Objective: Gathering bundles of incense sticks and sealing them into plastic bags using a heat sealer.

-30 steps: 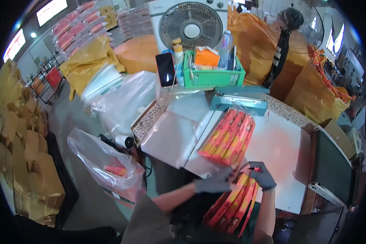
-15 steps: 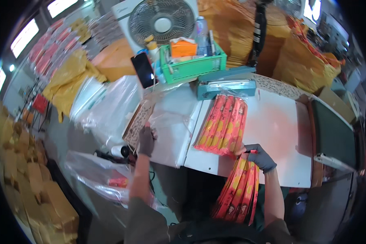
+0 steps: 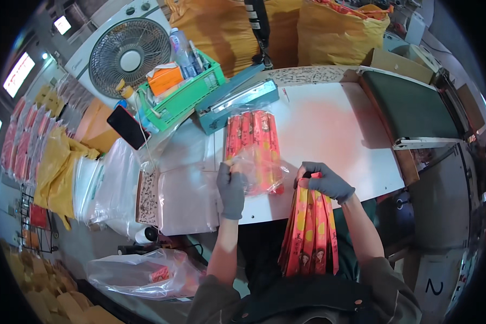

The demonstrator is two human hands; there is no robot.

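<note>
My left hand (image 3: 231, 190), in a grey fingerless glove, pinches the edge of a clear plastic bag (image 3: 258, 181). The bag stretches over the lower end of a row of long red packets (image 3: 252, 129) on the white table. To the right, my right hand (image 3: 329, 182), gloved the same way, grips the top of a bundle of long red-and-yellow packets (image 3: 308, 232). They hang fanned downward past the table's front edge. Left of my left hand lies a stack of clear plastic bags (image 3: 186, 197).
A teal metal sealer-like box (image 3: 243, 102) stands behind the red packets, beside a green crate (image 3: 186, 100) of small items. A phone (image 3: 127, 127) leans at left, near a fan (image 3: 129, 58). A dark green slanted panel (image 3: 413, 105) borders the table's right side.
My left hand has moved right from the bag stack, bringing a clear bag over the red packets. My right hand keeps hold of the hanging bundle. The view has turned to the right.
</note>
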